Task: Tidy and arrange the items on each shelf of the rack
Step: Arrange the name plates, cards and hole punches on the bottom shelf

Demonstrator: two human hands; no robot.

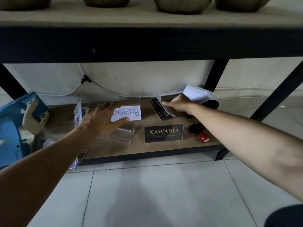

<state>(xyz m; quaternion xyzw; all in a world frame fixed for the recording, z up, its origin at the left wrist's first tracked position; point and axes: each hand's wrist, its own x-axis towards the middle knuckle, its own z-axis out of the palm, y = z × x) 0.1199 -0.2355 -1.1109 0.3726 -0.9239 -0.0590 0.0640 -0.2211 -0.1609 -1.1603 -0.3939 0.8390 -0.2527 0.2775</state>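
Observation:
On the rack's bottom shelf (164,149), my left hand (101,120) lies flat with fingers spread, its thumb on a white handwritten sign in a clear holder (132,113). My right hand (178,104) pinches the upper edge of a tilted black "KAWASIA" acrylic sign (161,110) further back. A second black "KAWASIA" sign (163,133) stands upright near the shelf's front. An empty clear holder (122,135) lies below my left hand. Another small sign holder (78,114) stands left of that hand.
A black stamp (196,127) and a red-handled stamp (204,137) sit at the shelf's right. A black cup with white paper (203,99) lies behind my right wrist. A blue tape dispenser (18,122) fills the left. Bowls (182,5) line the upper shelf. Tiled floor (155,194) lies below.

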